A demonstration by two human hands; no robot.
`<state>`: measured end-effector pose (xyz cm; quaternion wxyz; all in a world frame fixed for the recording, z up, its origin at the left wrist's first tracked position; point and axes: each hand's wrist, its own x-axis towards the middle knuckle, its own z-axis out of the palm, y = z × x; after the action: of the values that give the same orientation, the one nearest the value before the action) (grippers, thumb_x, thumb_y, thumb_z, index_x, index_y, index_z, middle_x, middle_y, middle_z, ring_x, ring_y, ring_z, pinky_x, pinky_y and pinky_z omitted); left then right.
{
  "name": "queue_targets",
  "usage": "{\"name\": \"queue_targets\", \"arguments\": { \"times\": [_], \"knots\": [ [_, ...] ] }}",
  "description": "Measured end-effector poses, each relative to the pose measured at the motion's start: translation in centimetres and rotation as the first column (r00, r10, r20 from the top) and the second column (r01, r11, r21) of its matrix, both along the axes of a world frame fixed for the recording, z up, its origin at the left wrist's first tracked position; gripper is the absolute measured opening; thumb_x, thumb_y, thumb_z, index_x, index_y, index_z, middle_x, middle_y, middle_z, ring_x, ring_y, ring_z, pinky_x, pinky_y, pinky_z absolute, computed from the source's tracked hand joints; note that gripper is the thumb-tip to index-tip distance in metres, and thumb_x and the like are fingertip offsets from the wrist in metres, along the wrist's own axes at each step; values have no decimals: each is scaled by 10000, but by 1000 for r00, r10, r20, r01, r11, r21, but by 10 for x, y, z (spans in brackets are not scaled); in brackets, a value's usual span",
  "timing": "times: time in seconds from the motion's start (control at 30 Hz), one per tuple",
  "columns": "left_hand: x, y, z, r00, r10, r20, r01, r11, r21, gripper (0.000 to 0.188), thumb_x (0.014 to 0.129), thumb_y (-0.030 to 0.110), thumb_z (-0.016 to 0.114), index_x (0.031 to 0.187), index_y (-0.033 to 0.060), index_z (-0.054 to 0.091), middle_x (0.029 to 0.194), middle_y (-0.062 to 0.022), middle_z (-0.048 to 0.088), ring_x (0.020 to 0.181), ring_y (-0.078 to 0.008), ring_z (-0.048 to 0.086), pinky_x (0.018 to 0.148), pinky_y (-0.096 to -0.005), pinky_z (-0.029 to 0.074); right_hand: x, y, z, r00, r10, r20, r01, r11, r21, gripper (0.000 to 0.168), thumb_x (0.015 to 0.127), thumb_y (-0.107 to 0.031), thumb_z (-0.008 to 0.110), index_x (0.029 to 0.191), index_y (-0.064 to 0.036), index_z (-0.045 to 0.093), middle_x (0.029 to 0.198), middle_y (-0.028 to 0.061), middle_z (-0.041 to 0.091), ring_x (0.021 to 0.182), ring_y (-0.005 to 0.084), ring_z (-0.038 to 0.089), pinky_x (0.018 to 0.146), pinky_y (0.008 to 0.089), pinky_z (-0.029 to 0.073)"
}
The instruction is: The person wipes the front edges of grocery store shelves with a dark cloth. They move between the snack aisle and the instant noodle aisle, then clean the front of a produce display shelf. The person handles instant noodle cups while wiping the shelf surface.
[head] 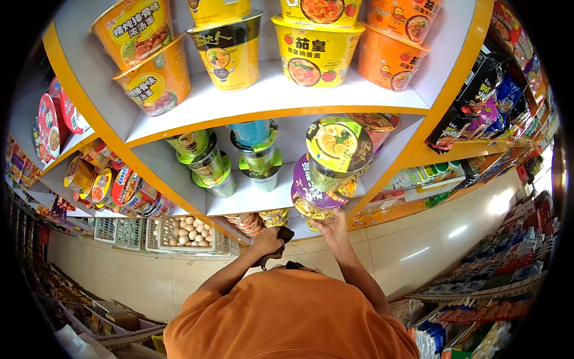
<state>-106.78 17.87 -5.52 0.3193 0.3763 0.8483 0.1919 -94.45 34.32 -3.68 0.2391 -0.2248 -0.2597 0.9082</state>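
My right hand (pixel 333 227) grips the bottom of a small stack of instant noodle cups. Lowest in the stack are purple-lidded cups (pixel 307 185); on top tilts a cup with a green and black lid (pixel 339 144). The stack is in front of the lower shelf (pixel 242 202), at its right end. A dark brown cloth (pixel 283 235) is bunched in my left hand (pixel 267 242), just left of the stack. Stacked green-lidded cups (pixel 208 166) and a second column with a blue cup (pixel 253 134) on top stand on that shelf. Behind the held stack is a reddish cup (pixel 381 123), partly hidden.
Larger noodle tubs (pixel 318 56) stand in pairs on the upper shelf (pixel 269 96). Crates of eggs (pixel 190 231) sit on the floor at left. Bagged noodles (pixel 484 94) fill the right-hand shelf. More goods racks (pixel 502 251) stand behind at right.
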Motion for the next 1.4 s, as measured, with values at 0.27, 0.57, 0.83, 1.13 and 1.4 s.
{"name": "queue_targets", "arguments": {
  "times": [0.27,0.57,0.83,1.13,1.4],
  "knots": [
    [-6,-12,1,1000,0,10,0,1000,10,410,655,204,547,993,-29,540,934,-245,561,910,-344,538,793,-402,418,-28,2,-12,1000,-4,21,5,999,-48,648,689,-337,605,1189,-50,309,1137,182,381,1019,347,425,874,489,377],
    [-7,-18,2,999,24,48,-25,999,32,416,661,197,544,1004,-38,532,929,-264,554,913,-353,534,797,-400,415,-45,8,-29,994,-46,94,51,997,-54,614,660,-337,623,1148,-62,370,1079,176,419,939,312,476,805,433,428],
    [-8,-14,-5,999,1,47,-4,998,68,415,659,200,542,1000,-35,531,898,-259,562,885,-363,539,777,-408,420,-47,12,-33,993,-55,105,62,995,-72,620,648,-344,630,1141,-64,378,1072,180,418,939,298,475,792,419,434],
    [-7,-3,0,1000,-22,-21,25,990,139,418,643,194,542,990,-39,526,892,-257,560,863,-361,541,769,-402,421,-47,14,-40,989,-38,142,43,999,-30,672,658,-400,654,1148,-53,352,959,160,431,868,284,499,735,406,466],
    [-1,10,11,999,-43,-6,43,994,104,428,645,201,541,1014,-15,525,912,-245,561,886,-354,536,777,-396,422,-33,13,-17,948,99,304,-109,994,17,702,695,-501,609,1150,-50,322,881,186,480,801,297,555,694,427,495]
  ]
}}
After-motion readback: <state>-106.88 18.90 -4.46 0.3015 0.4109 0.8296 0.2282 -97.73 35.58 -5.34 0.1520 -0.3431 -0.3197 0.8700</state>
